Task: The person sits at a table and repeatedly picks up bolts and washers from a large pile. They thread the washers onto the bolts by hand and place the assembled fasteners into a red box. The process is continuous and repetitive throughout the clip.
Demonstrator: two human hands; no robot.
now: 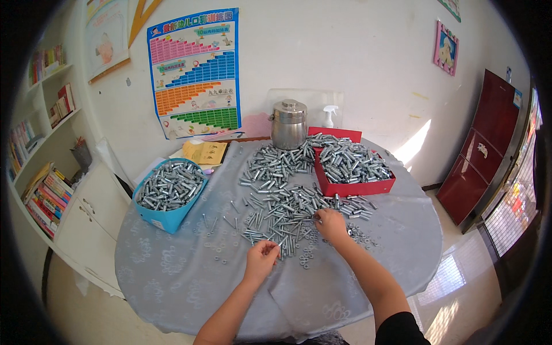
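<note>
- Left hand (261,261): fingertips pinched on a slender metal piece (281,244), at the near edge of the fastener pile (294,202).
- Right hand (332,226): fingers narrowed at the pile; whether they grip anything cannot be told.
- Small rings (306,265): between the hands.
- Blue bin (165,221), left, and red box (361,188), right: filled with fasteners.

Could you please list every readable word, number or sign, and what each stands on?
I'd rather not copy wording, but here is where print shows.
Wall chart: large heading legible; many smaller entries too small.
Yellow booklet: too small to read.
Book spines: too small to read.
Metal bolts: no readable marks.
</note>
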